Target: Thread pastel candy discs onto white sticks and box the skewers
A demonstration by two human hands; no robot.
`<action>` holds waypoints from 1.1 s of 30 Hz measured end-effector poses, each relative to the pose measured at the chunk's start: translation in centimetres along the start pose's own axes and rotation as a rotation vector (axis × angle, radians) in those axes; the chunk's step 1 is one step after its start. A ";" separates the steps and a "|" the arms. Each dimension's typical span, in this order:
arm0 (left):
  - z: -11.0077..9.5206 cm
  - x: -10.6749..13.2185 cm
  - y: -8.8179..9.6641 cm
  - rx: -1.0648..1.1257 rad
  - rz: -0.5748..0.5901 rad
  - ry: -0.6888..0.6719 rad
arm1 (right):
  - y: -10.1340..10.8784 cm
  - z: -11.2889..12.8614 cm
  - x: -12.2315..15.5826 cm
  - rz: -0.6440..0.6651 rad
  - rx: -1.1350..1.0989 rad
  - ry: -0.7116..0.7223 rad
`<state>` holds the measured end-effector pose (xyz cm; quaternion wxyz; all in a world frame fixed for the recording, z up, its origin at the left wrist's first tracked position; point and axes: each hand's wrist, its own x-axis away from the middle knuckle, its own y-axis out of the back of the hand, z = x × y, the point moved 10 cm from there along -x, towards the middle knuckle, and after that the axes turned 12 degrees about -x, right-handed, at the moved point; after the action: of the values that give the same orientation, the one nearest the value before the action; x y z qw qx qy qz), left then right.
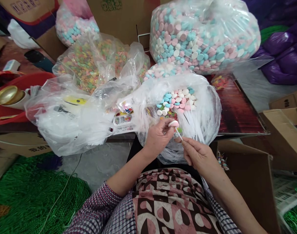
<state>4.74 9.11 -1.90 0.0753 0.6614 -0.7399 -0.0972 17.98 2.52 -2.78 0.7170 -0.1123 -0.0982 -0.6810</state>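
My left hand [159, 136] pinches a pink-and-white marshmallow [174, 123] between thumb and fingers. Just to its right, my right hand [196, 151] grips a thin white stick [179, 133], whose upper end meets the marshmallow; whether it has gone in I cannot tell. Both hands are over the near side of an opened clear plastic bag [212, 107]. Inside that bag lie loose pink, blue and white marshmallows [180, 99], a bundle of white sticks [197, 128] and some ring-shaped gummy candies [172, 114], partly hidden by my left hand.
Behind stands a large bag of marshmallows [204, 39], with a bag of colourful gummies [90, 61] to its left. A red basin [41, 79] holds a cup and bowl. An open cardboard box [248, 182] is at my right; green stringy material [29, 191] covers the floor at left.
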 end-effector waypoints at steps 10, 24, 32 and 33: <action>-1.1 1.5 -1.0 -0.241 -0.035 -0.193 | -0.2 -2.0 0.6 -0.080 -0.226 -0.116; -1.6 3.3 -3.2 -0.378 0.060 -0.312 | 0.6 -3.8 1.4 -0.103 -0.302 -0.112; -3.8 0.5 -1.7 -0.575 0.110 -0.413 | 3.0 -2.9 0.9 -0.241 -0.425 -0.054; -3.6 -0.5 -1.4 -0.691 0.101 -0.403 | 3.2 -2.7 0.9 -0.243 -0.420 -0.044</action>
<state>7.02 9.33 1.24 0.1512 0.5277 -0.6952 -0.4641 21.19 1.00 -5.22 0.5882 -0.2610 0.0172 -0.7652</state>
